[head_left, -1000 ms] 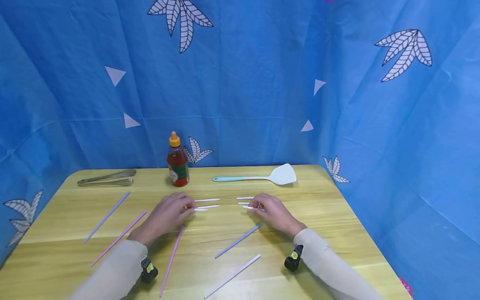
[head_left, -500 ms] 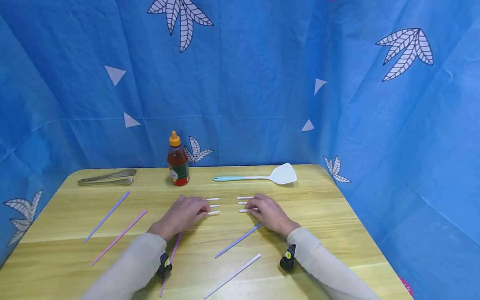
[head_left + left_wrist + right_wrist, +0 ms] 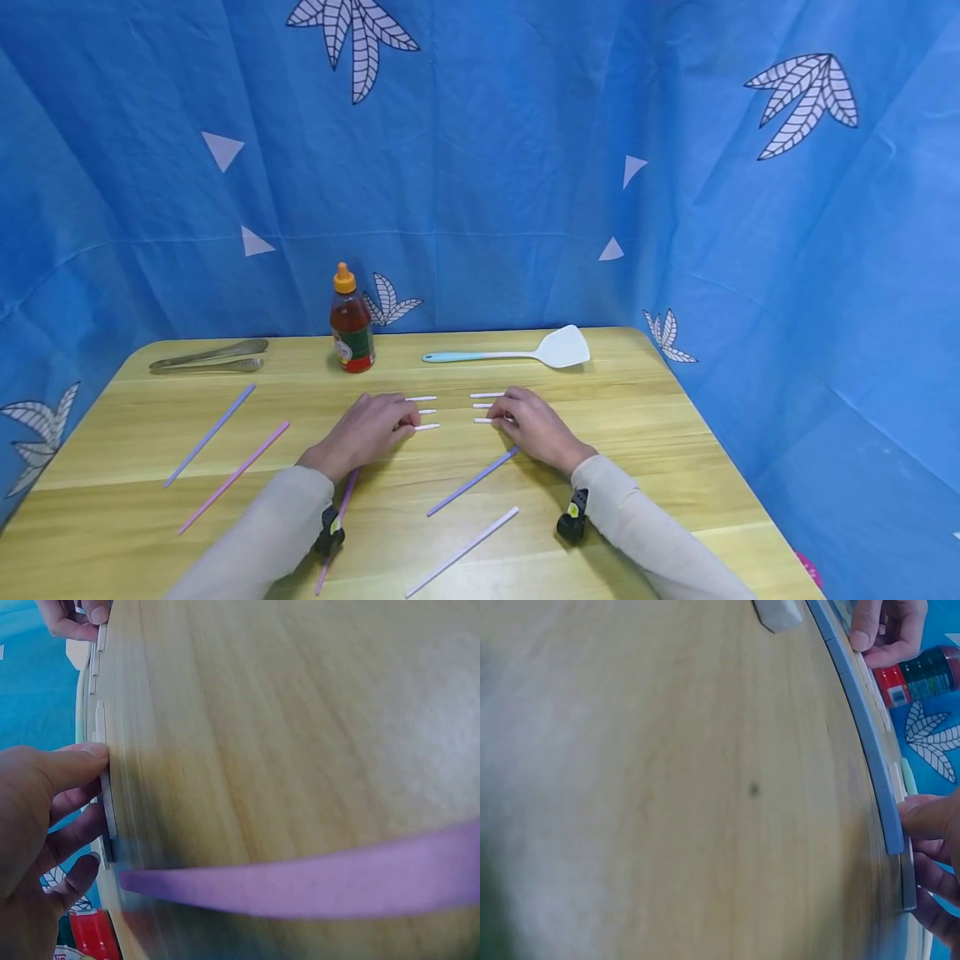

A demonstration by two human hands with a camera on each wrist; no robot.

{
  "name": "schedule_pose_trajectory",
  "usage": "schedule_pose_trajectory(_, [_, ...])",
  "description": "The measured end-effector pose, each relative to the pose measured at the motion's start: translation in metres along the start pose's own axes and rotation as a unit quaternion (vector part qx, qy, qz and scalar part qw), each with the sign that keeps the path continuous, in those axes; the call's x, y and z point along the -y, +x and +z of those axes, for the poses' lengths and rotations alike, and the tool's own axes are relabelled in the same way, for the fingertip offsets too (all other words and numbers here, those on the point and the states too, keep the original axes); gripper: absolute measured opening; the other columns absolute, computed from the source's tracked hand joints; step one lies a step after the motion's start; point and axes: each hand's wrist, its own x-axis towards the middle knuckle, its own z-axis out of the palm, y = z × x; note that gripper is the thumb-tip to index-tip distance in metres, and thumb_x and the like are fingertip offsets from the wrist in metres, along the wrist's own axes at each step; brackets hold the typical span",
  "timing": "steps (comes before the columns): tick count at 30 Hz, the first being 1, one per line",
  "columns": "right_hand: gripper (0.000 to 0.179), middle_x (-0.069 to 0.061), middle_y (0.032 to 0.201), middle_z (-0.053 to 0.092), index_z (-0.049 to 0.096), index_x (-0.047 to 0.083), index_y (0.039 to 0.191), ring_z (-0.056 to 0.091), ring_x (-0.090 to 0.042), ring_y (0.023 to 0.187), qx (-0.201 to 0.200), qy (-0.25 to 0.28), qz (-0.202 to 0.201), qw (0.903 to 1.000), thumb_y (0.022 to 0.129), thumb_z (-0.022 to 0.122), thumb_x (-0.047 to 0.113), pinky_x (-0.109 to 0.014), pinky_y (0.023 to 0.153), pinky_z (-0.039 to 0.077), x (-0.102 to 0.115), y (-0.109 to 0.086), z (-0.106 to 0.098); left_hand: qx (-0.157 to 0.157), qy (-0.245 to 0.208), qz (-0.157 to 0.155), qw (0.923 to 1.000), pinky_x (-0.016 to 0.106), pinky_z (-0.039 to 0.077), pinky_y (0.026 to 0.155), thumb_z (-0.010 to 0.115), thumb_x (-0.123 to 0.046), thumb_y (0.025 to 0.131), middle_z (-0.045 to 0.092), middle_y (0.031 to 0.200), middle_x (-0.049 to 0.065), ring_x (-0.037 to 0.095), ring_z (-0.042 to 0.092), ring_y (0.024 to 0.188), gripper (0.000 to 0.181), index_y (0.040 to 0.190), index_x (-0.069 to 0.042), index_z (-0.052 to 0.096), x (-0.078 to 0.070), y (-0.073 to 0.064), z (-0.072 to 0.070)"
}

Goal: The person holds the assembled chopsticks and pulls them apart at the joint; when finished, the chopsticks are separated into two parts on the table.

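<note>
My left hand [image 3: 369, 429] pinches a thin white stick [image 3: 428, 427] lying on the table, its tip poking out past the fingertips. Two more white sticks show beyond it, partly under the hand. In the left wrist view, the thumb [image 3: 79, 761] lies along the white stick [image 3: 109, 802]. Across a small gap, my right hand [image 3: 538, 427] pinches the nearest white stick [image 3: 482, 421] of another three in a row. The right wrist view shows the thumb [image 3: 924, 817] against that stick, partly behind a blue stick [image 3: 866, 742]. The fingers cover most of both rows.
Blue [image 3: 472, 482], white [image 3: 462, 552] and pink sticks [image 3: 234, 477] lie around the wooden table [image 3: 615, 392]. Along the back are metal tongs [image 3: 210, 357], a sauce bottle [image 3: 352, 329] and a spatula [image 3: 562, 347]. A blue curtain [image 3: 495, 167] stands behind.
My left hand has moved to the right, and the nearest white stick beside it now sits further right and nearer me. My right hand has shifted slightly left, its stick now straighter.
</note>
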Motion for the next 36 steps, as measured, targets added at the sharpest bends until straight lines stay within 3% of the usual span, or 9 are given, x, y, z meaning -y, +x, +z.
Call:
schedule_pose_trajectory(5, [0.007,0.000,0.104,0.072,0.080,0.015,0.107,0.069,-0.017,0.099,0.003,-0.001,0.000,1.0000,0.101,0.079,0.011,-0.038,0.090,0.061,0.001,0.001,0.000,0.003,-0.004,-0.004,1.0000,0.049,0.048,0.100,0.079,-0.020,0.102,0.072,0.104,-0.007,0.015,0.063,0.099,0.006,0.105,-0.023,0.074,0.001,-0.001,-0.001])
schedule_pose_trajectory(13, [0.008,0.000,0.103,0.072,0.080,0.014,0.107,0.069,-0.017,0.098,-0.005,0.001,-0.014,0.9999,0.100,0.079,0.010,-0.037,0.089,0.061,0.001,0.002,-0.002,-0.010,-0.038,-0.003,0.9992,0.052,0.051,0.113,0.078,-0.024,0.103,0.072,0.120,-0.002,0.021,0.066,0.119,0.015,0.118,-0.021,0.076,-0.003,-0.010,-0.004])
schedule_pose_trajectory(17, [0.007,0.000,0.103,0.072,0.080,0.014,0.107,0.069,-0.017,0.099,-0.004,-0.001,-0.015,0.9999,0.101,0.079,0.011,-0.037,0.090,0.061,-0.001,0.002,-0.002,-0.019,-0.067,0.008,0.9975,0.049,0.055,0.111,0.076,-0.024,0.104,0.071,0.122,-0.003,0.020,0.066,0.122,0.014,0.118,-0.021,0.075,-0.014,-0.024,-0.004])
schedule_pose_trajectory(21, [0.007,0.000,0.104,0.072,0.080,0.015,0.107,0.069,-0.017,0.099,-0.002,-0.002,-0.015,0.9999,0.101,0.078,0.011,-0.037,0.090,0.061,-0.003,0.002,-0.001,-0.016,-0.084,0.039,0.9956,0.045,0.058,0.103,0.074,-0.022,0.105,0.070,0.115,-0.008,0.013,0.066,0.113,0.014,0.119,-0.020,0.075,-0.030,-0.042,-0.002])
schedule_pose_trajectory(31, [0.008,0.000,0.104,0.072,0.080,0.015,0.108,0.069,-0.017,0.099,0.005,-0.003,-0.009,0.9999,0.102,0.078,0.011,-0.037,0.091,0.061,-0.002,0.002,-0.001,0.023,-0.128,0.124,0.9836,0.027,0.058,0.086,0.077,-0.027,0.104,0.067,0.101,-0.019,-0.003,0.062,0.095,0.014,0.116,-0.021,0.074,-0.069,-0.083,0.015])
schedule_pose_trajectory(36, [0.008,0.000,0.104,0.072,0.080,0.014,0.109,0.069,-0.016,0.099,0.007,-0.004,-0.011,0.9999,0.102,0.077,0.011,-0.036,0.090,0.061,0.000,0.003,0.000,0.046,-0.155,0.132,0.9780,0.023,0.055,0.085,0.078,-0.031,0.102,0.066,0.103,-0.018,-0.005,0.060,0.095,0.017,0.117,-0.023,0.074,-0.081,-0.096,0.023])
